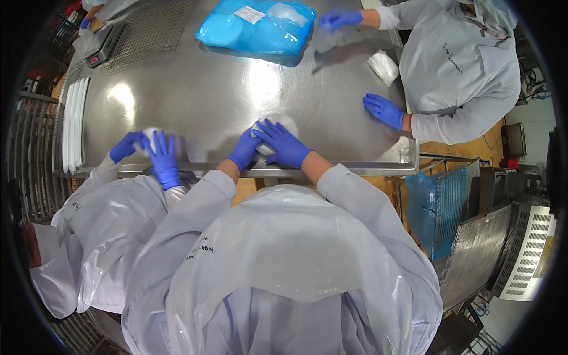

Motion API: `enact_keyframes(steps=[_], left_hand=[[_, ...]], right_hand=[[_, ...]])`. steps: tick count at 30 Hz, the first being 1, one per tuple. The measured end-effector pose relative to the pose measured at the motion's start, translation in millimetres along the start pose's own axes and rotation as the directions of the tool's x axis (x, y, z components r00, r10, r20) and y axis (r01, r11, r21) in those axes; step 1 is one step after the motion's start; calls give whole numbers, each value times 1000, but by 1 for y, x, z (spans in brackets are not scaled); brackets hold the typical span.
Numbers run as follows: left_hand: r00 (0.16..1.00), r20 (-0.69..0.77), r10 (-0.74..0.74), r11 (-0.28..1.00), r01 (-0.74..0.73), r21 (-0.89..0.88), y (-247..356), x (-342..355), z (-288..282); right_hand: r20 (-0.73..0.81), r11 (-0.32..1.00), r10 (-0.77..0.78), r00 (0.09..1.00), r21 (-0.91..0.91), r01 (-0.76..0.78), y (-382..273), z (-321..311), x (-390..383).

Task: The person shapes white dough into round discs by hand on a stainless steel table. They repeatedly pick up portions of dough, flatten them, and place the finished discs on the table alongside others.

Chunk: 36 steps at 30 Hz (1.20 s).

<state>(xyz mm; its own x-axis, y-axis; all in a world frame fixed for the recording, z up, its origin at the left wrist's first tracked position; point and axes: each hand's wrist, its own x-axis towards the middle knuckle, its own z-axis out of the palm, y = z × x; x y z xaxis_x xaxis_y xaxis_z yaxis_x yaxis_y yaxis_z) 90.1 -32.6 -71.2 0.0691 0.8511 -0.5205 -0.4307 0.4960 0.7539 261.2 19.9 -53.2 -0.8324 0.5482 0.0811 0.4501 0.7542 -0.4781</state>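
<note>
At the near edge of the steel table point(225, 112), both my blue-gloved hands are on a smooth white round lump point(288, 123); its exact kind I cannot make out. My left hand point(244, 149) cups its left side. My right hand point(284, 144) lies over the top, its fingers reaching across toward the left hand and covering most of the lump. Only the lump's far edge and a small patch between the hands show.
Far across the table sits a blue plastic bag point(236, 35) of white rounds. A co-worker's gloved hands point(163, 157) are at my left with a white piece; another person point(461, 65) stands at right near a white packet point(383, 67). White strips point(75, 124), a wire rack point(148, 35) and a scale point(102, 50) lie left.
</note>
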Motion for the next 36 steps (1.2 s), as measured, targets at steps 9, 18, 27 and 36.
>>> enact_keyframes(steps=[9,18,27,36], left_hand=[[997,-40,-63,993,59,-101,1,6,-2],[1000,-3,-31,994,30,-108,2,7,1],[998,-55,26,996,-30,-87,-9,9,-4],[999,-35,26,993,-30,-115,-4,10,-6]], right_hand=[[97,890,446,890,-157,-428,116,-50,-107],[-56,990,139,989,9,-139,94,-36,-42],[133,940,340,931,-34,-338,143,-59,-80],[154,944,329,932,-65,-323,112,-51,-66]])
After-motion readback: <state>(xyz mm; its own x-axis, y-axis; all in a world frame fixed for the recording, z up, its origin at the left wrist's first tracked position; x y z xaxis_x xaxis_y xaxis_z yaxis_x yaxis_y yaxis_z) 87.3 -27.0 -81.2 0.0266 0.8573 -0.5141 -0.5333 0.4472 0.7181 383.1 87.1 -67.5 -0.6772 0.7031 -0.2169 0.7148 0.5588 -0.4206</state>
